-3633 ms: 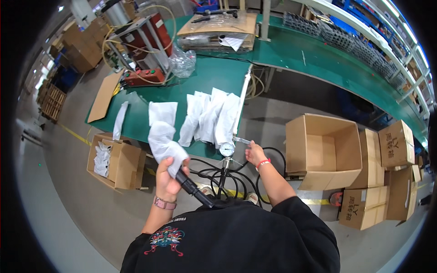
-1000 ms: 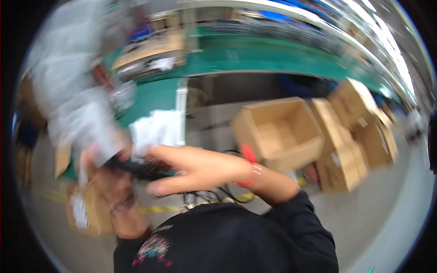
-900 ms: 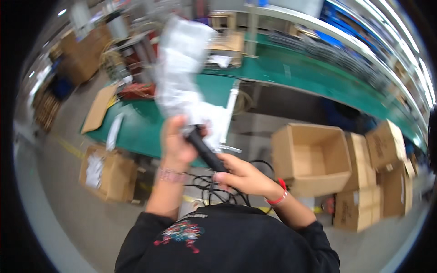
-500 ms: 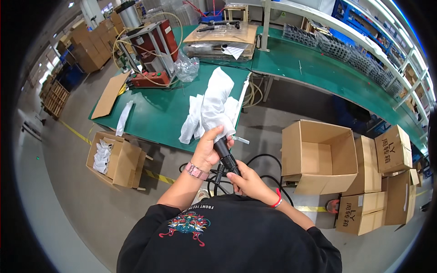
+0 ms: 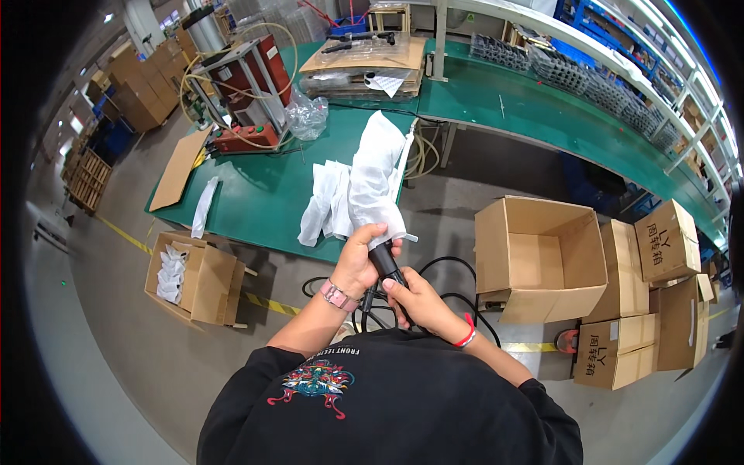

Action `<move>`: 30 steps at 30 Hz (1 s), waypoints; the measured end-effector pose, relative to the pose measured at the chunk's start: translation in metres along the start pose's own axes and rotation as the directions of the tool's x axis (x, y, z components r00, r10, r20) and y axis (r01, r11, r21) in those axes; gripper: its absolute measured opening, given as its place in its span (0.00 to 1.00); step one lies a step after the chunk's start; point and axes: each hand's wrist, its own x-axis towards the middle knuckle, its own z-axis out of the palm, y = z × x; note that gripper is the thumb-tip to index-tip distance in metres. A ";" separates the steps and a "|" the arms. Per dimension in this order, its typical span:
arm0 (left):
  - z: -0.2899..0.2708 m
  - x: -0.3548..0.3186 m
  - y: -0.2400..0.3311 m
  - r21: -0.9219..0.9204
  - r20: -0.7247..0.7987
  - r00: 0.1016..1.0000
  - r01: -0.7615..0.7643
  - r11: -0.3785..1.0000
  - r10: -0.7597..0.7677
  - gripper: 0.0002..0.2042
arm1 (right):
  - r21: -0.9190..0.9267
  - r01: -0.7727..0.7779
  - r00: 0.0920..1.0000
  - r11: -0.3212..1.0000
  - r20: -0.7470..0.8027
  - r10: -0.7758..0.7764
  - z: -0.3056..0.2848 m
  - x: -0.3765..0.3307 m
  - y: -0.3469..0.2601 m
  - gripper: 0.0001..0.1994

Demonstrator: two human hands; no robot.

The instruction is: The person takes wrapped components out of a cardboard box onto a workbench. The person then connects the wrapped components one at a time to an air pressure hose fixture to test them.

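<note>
A white fabric bag (image 5: 374,182) covers the far end of a black cylindrical handle (image 5: 381,260), which slants up and away from me. My left hand (image 5: 358,260) is closed around the handle at the bag's lower edge, its thumb on the white fabric. Lower down, my right hand (image 5: 422,301) grips the near end of the handle with its thumb on top. What lies inside the bag is hidden. Several flat white bags (image 5: 325,198) lie on the green table (image 5: 256,194) just left of the covered piece. Black cable (image 5: 457,267) loops below and beside my hands.
A red-and-grey press (image 5: 256,93) stands at the table's back left, near a clear plastic bag (image 5: 307,116). An open carton (image 5: 198,283) at lower left holds white bags. To the right are a large open carton (image 5: 542,263) and stacked cartons (image 5: 616,353).
My right hand has moved slightly up along the handle, so less black shows between my hands. The bag's lower edge has shifted, and its side flap looks different. The view has shifted slightly.
</note>
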 end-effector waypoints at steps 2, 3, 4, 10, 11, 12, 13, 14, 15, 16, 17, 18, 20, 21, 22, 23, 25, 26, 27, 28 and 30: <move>0.002 0.002 -0.001 -0.003 0.034 0.999 -0.001 1.000 0.001 0.08 | -0.084 0.038 0.998 0.996 -0.037 -0.041 0.001 -0.001 0.001 0.10; 0.003 0.004 -0.002 -0.004 0.052 0.999 0.000 1.000 0.000 0.09 | -0.126 0.055 0.996 0.991 -0.055 -0.063 0.002 -0.002 0.002 0.10; 0.004 0.005 -0.003 -0.005 0.071 0.997 0.002 1.000 -0.001 0.09 | -0.168 0.071 0.994 0.983 -0.074 -0.085 0.002 -0.003 0.003 0.10; 0.013 0.003 0.000 0.082 0.081 0.986 0.137 0.987 -0.144 0.10 | -0.247 0.008 0.987 0.969 -0.152 -0.047 0.001 -0.013 -0.002 0.13; 0.012 0.006 -0.002 0.048 0.099 0.987 0.122 0.991 -0.126 0.10 | -0.264 0.019 0.984 0.964 -0.165 -0.065 0.000 -0.015 -0.002 0.13; 0.010 0.008 -0.002 0.018 0.111 0.988 0.103 0.994 -0.105 0.11 | -0.277 0.031 0.982 0.960 -0.172 -0.082 0.001 -0.014 0.000 0.14; 0.008 0.010 -0.002 -0.014 0.119 0.990 0.084 0.996 -0.082 0.12 | -0.290 0.043 0.979 0.956 -0.176 -0.098 0.002 -0.014 0.001 0.14; 0.008 0.011 -0.002 -0.047 0.125 0.991 0.063 0.997 -0.057 0.13 | -0.303 0.055 0.977 0.951 -0.178 -0.113 0.003 -0.014 0.002 0.14; 0.011 0.009 -0.002 -0.043 0.126 0.990 0.066 0.997 -0.060 0.13 | -0.300 0.057 0.977 0.952 -0.181 -0.115 0.003 -0.015 0.002 0.14; 0.017 0.004 -0.002 -0.053 0.163 0.985 0.067 0.996 -0.058 0.14 | -0.285 0.061 0.974 0.956 -0.194 -0.120 0.003 -0.017 0.001 0.14; 0.023 -0.001 -0.002 -0.069 0.199 0.979 0.067 0.995 -0.052 0.16 | -0.274 0.062 0.971 0.960 -0.205 -0.122 0.003 -0.019 -0.001 0.14; 0.029 -0.006 -0.003 -0.085 0.234 0.971 0.067 0.994 -0.045 0.17 | -0.263 0.064 0.969 0.963 -0.216 -0.123 0.002 -0.022 -0.002 0.13; 0.029 -0.010 -0.004 -0.100 0.269 0.962 0.068 0.993 -0.039 0.18 | -0.251 0.066 0.966 0.966 -0.227 -0.125 0.002 -0.025 -0.004 0.13; 0.027 -0.013 -0.005 0.027 0.299 0.953 0.046 0.999 -0.052 0.19 | -0.250 0.076 0.966 0.965 -0.223 -0.133 0.001 -0.026 -0.005 0.13; 0.024 -0.015 -0.006 0.153 0.327 0.943 0.020 0.988 -0.069 0.20 | -0.249 0.086 0.965 0.965 -0.219 -0.142 0.000 -0.027 -0.006 0.13; 0.021 -0.017 -0.008 0.275 0.352 0.932 -0.011 0.961 -0.090 0.21 | -0.248 0.095 0.965 0.964 -0.215 -0.151 0.000 -0.028 -0.007 0.14; 0.019 -0.015 -0.009 0.391 0.374 0.921 -0.046 0.919 -0.113 0.22 | -0.248 0.106 0.964 0.963 -0.210 -0.160 0.000 -0.030 -0.007 0.14; 0.020 -0.011 -0.010 0.313 0.352 0.931 -0.022 0.949 -0.094 0.21 | -0.259 0.101 0.967 0.961 -0.200 -0.156 0.000 -0.030 -0.006 0.14; 0.021 -0.006 -0.010 0.232 0.328 0.942 -0.001 0.973 -0.077 0.20 | -0.270 0.096 0.970 0.958 -0.191 -0.151 0.001 -0.030 -0.004 0.14; 0.021 -0.002 -0.009 0.148 0.302 0.951 0.017 0.989 -0.062 0.19 | -0.281 0.091 0.973 0.955 -0.180 -0.146 0.001 -0.030 -0.003 0.14; 0.019 0.003 -0.009 0.062 0.273 0.961 0.030 0.998 -0.046 0.19 | -0.294 0.087 0.976 0.952 -0.167 -0.141 0.003 -0.030 -0.002 0.14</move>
